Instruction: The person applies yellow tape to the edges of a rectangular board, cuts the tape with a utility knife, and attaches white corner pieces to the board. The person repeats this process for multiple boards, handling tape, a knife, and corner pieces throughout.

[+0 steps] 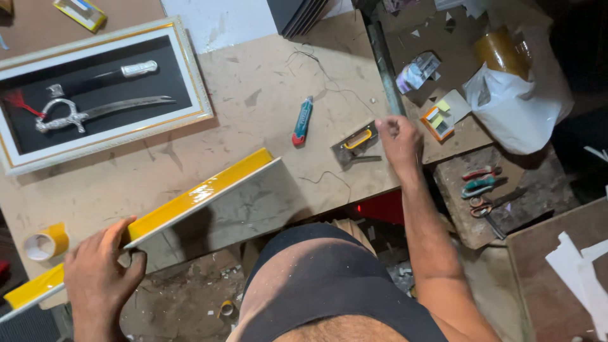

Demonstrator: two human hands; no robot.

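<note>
Framed dagger and sheath (95, 95); utility knife (302, 120); white bag (516, 101); scissors (479, 188)

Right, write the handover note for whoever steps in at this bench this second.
Left hand: grips the near end of the glass sheet with yellow-taped edge, which lies tilted, partly over the workbench edge.
Right hand: closed, over the bench's right side beside the yellow-handled tool; whether it holds anything is unclear.
Nearby: utility knife mid-bench, yellow tape roll at the left, framed sword display at the back.
Done: one long edge of the sheet is taped yellow.
Left: the other edges show no tape.
</note>
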